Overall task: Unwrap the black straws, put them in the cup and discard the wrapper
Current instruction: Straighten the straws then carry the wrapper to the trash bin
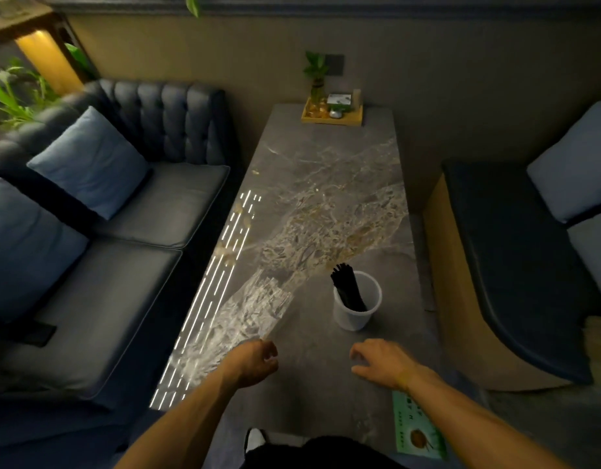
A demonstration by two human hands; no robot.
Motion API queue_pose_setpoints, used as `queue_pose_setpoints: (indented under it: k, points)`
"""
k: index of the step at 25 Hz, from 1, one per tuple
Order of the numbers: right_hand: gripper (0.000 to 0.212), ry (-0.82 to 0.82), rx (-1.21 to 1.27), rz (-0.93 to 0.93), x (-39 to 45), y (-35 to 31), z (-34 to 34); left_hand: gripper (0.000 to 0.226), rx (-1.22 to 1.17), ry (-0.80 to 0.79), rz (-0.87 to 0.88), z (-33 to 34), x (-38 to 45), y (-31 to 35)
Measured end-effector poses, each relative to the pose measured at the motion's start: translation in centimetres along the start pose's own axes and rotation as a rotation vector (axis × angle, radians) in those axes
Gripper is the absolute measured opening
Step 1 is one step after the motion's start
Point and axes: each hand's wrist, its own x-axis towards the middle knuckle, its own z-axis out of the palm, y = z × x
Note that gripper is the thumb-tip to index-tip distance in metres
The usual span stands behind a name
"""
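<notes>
A bundle of black straws (347,286) stands in a white plastic cup (356,311) on the right half of the grey marble table (326,170). A clear crinkled plastic wrapper (248,313) lies flat on the table's left side, stretching from the near left edge towards the middle. My left hand (255,362) hovers at the wrapper's near end, fingers curled loosely, and I cannot tell whether it pinches the plastic. Below the cup, my right hand (380,362) hangs over the table with spread fingers and holds nothing.
A wooden tray (331,118) with a small plant and boxes sits at the table's far end. A green card (419,431) lies at the near right corner. A dark sofa (123,211) with blue cushions runs along the left, and a bench (515,265) along the right.
</notes>
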Motion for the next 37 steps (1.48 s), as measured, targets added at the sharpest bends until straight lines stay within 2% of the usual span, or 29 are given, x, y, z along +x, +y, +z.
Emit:
queue_pose_setpoints:
  k: [6,10,13,16,18,20,24,28,32,35,37]
  points:
    - [0.043,0.051,-0.063,-0.069,3.7,-7.8,-1.1,0.04,-0.041,-0.022,-0.067,-4.4,-3.0,-8.9]
    - [0.046,0.058,-0.078,-0.039,5.8,-11.7,-1.1,0.04,-0.046,-0.008,-0.154,-7.9,-2.9,-15.4]
    - [0.055,0.075,-0.101,0.035,7.4,-13.8,-0.6,0.044,-0.062,0.02,-0.192,-8.9,-1.6,-18.7]
    - [0.072,0.078,-0.15,0.118,8.8,-15.2,0.1,0.064,-0.187,-0.044,-0.168,-8.4,-0.1,-19.5]
    - [0.076,0.061,-0.038,0.19,9.8,-15.9,0.6,0.076,-0.275,-0.092,-0.171,-7.4,0.6,-19.1]
    - [0.073,0.052,0.202,0.258,10.7,-16.4,1.0,0.076,-0.303,-0.1,-0.173,-6.2,1.2,-18.7]
    - [0.059,0.054,0.768,0.357,12.0,-17.9,2.3,0.064,-0.334,-0.081,-0.185,-4.3,1.5,-18.4]
    - [0.046,0.033,1.074,0.449,12.8,-19.5,3.4,0.039,-0.396,-0.046,-0.216,-3.1,1.1,-18.2]
    - [0.025,-0.001,1.262,0.528,12.9,-19.7,3.9,0.027,-0.516,-0.057,-0.233,-2.0,0.9,-17.9]
    - [0.022,-0.051,1.317,0.495,12.5,-18.9,3.4,0.017,-0.622,-0.119,-0.247,-2.2,0.9,-17.8]
    - [0.024,-0.014,1.351,0.453,12.2,-18.2,2.6,0.017,-0.702,-0.149,-0.279,-2.6,0.6,-17.4]
